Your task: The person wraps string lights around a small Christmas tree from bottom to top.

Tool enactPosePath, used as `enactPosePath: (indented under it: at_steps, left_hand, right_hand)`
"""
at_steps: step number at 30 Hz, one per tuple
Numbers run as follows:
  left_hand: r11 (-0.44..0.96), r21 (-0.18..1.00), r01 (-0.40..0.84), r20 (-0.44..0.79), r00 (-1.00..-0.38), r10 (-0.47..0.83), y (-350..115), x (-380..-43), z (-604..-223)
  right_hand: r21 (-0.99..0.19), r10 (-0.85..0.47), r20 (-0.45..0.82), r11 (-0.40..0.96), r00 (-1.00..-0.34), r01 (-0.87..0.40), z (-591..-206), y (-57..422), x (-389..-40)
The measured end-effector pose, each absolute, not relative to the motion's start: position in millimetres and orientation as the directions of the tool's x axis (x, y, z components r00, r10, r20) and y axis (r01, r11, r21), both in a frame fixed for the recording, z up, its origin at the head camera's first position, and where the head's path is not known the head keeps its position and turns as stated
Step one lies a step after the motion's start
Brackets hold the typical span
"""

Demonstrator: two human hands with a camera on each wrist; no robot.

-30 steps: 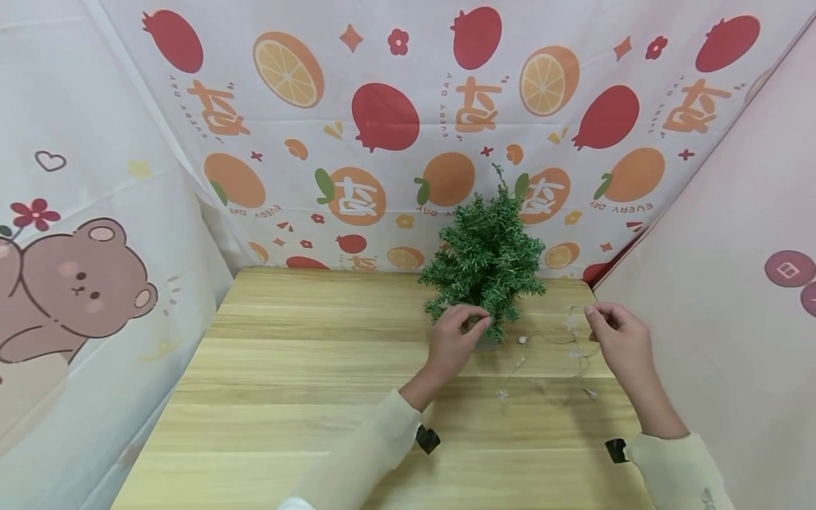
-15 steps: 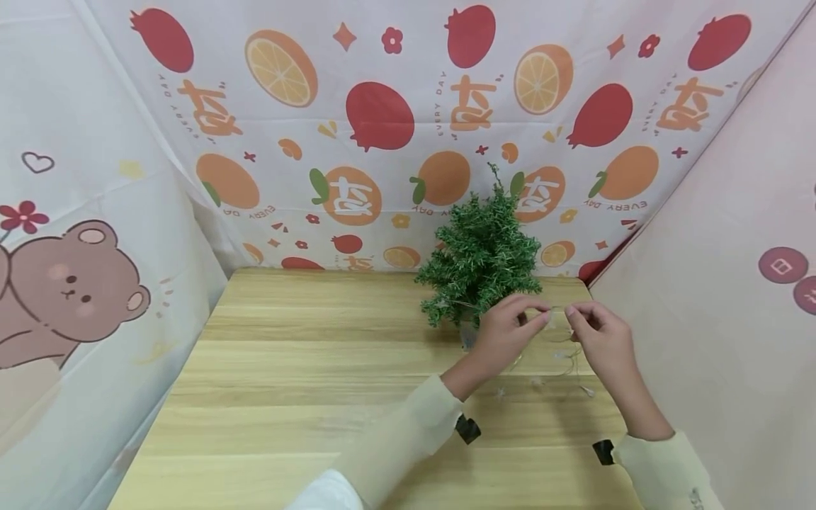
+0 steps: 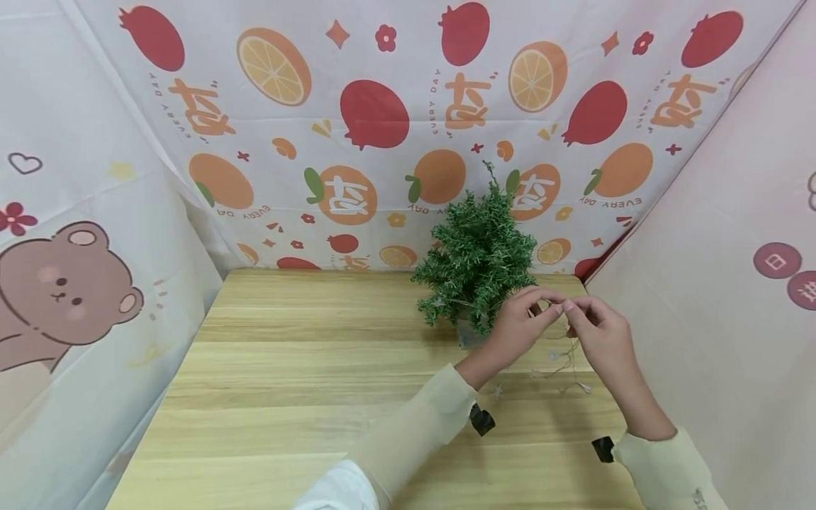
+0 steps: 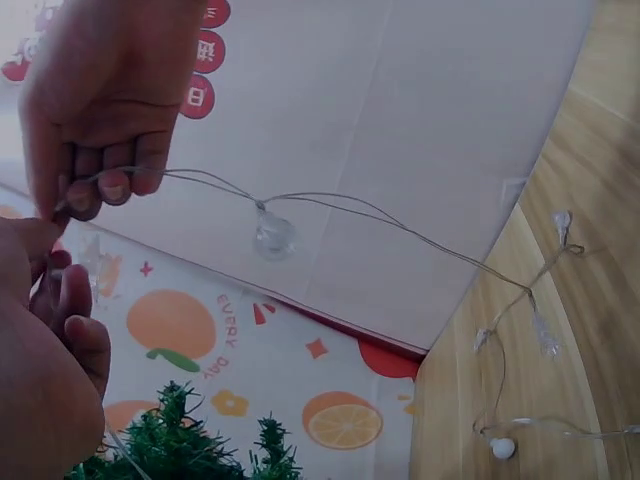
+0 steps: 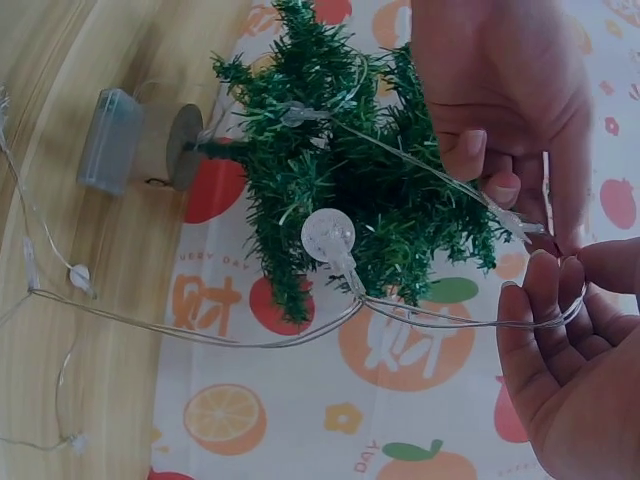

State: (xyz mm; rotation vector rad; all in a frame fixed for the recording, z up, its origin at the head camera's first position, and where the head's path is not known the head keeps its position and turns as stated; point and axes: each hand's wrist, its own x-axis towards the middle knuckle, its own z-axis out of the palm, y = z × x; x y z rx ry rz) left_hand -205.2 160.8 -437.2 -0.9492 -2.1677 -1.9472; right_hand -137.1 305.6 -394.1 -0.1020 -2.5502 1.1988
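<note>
fingers of the left hand (image 3: pixel 518 327) and right hand (image 3: pixel 601 333) meet almost tip to tip, each pinching the thin wire of a string of lights (image 5: pixel 265 346) held in the air just in front of the tree (image 3: pixel 478 248), toward its right side. the hold is by fingertips alone on a slick, fine strand, so a small slip could let the loop spring away. one stretch runs nearly straight from the branches to the left hand; if that gets tugged, the wound part might pull loose, or the tree could shift or tip, since it looks light above its round base (image 5: pixel 183 146). past the right hand a doubled wire sags with a clear round bulb (image 5: pixel 328 238), which may snag in the needles if brought close. further out, the loose tail lies in crossing loops on the surface (image 3: pixel 287 389), with a white bead (image 4: pixel 503 448) among them; lifting it carelessly would likely knot it. behind stands the fruit-printed cloth (image 3: pixel 306 142), near the branches, leaving little room to reach around the back.
</note>
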Motion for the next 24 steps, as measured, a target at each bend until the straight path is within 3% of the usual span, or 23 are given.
enactPosePath:
  at_steps: [16,24]
  left_hand:
    - [-0.016,0.908,0.419,0.399,-0.853,0.335,162.2,-211.2,-446.5]
    - [-0.038,0.92,0.39,0.383,-0.873,0.304,161.8,-212.0,-447.7]
  right_hand:
    - [-0.686,0.004,0.019,0.728,-1.0,-0.01,-371.3,339.4,-136.9]
    - [-0.65,0.007,0.024,0.759,-1.0,-0.01,-362.7,361.7,-129.5]
